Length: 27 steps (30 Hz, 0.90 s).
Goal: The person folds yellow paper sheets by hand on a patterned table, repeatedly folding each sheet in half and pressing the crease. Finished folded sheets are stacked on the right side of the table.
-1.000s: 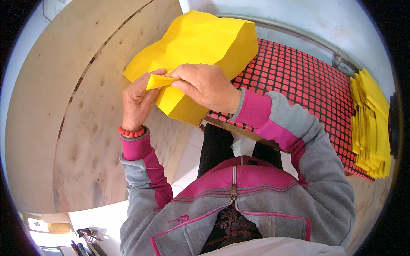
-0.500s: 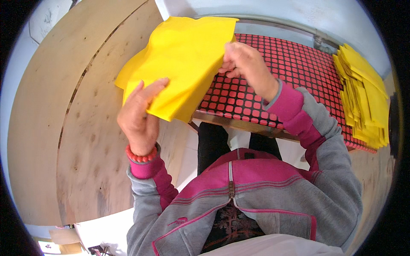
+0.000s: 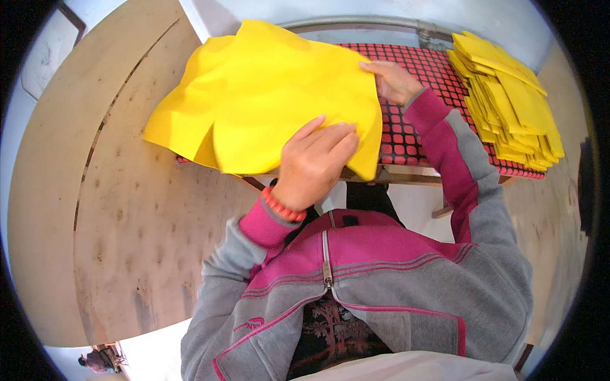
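A wide piece of soft yellow cloth [image 3: 273,95], felt-like and in more than one layer, spreads over the left part of a table with a red-and-black checked cover [image 3: 435,70]. Its left end reaches past the table over the plywood. My right hand [image 3: 395,82] pinches the cloth's upper right edge, thumb on top and fingers underneath. Against the lower right part rests my left hand [image 3: 316,162], fingers stretched over the surface and thumb apart. A red bead bracelet circles that wrist. What lies beneath the cloth is hidden.
A stack of folded yellow cloth pieces [image 3: 508,95] stands at the table's right end. Curved-looking plywood [image 3: 140,222] fills the left side. Behind the table a pipe [image 3: 362,22] runs along the pale wall. Far off at lower left, a person [image 3: 98,360] appears small.
The cloth has turned and opened out wider over the table. My left hand has moved right along its lower edge, while my right hand has shifted right and now grips its edge.
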Each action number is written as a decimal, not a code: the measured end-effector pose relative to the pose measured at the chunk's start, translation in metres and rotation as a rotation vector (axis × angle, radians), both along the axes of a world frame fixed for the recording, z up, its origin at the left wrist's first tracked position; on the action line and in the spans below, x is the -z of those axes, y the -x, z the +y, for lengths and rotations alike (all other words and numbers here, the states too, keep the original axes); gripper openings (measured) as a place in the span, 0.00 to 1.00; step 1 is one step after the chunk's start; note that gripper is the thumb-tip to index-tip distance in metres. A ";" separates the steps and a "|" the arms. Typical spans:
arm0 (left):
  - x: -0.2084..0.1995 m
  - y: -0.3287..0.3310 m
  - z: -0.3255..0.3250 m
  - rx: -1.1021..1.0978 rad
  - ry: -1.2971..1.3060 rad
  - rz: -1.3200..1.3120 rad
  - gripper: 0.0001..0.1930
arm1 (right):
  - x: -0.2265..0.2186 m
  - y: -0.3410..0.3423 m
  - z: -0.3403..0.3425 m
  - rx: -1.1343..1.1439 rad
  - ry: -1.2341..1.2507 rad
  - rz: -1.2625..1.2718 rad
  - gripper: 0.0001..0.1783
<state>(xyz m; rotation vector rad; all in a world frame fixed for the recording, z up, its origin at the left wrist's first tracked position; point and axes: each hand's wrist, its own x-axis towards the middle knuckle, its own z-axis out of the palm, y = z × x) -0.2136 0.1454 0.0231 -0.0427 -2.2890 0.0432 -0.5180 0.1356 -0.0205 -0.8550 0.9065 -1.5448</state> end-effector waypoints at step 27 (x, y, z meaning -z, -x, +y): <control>0.080 0.192 -0.145 0.096 -0.140 -0.649 0.28 | 0.025 0.125 0.028 0.263 -0.376 0.684 0.10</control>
